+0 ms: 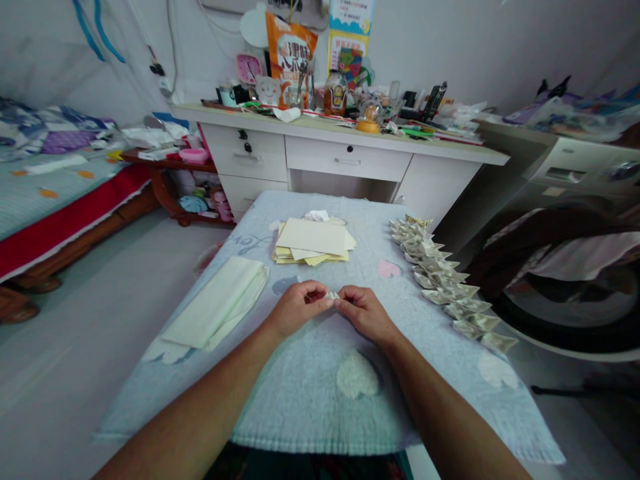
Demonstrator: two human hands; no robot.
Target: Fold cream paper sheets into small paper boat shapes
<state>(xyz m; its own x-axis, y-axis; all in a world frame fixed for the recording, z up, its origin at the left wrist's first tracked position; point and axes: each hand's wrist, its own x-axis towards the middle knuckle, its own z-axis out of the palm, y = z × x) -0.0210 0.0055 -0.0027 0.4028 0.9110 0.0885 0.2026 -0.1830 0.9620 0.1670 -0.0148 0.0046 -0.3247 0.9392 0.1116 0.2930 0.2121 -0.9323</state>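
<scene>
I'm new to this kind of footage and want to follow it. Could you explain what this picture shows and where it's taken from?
No machine appears here: a person works with two bare hands. The only picture comes from a camera worn on their head, looking forward and down. The left hand and right hand meet above a light-blue cloth, pinching a small whitish piece, apparently paper, between them. On the cloth, a stack of pale sheets lies beyond the hands, a folded pale bundle to the left, and a line of pointed, folded pieces along the right.

Left hand (297, 311) beside right hand (366, 315), fingers (315, 288) pinched, 2 forearms (215, 395) bare
</scene>
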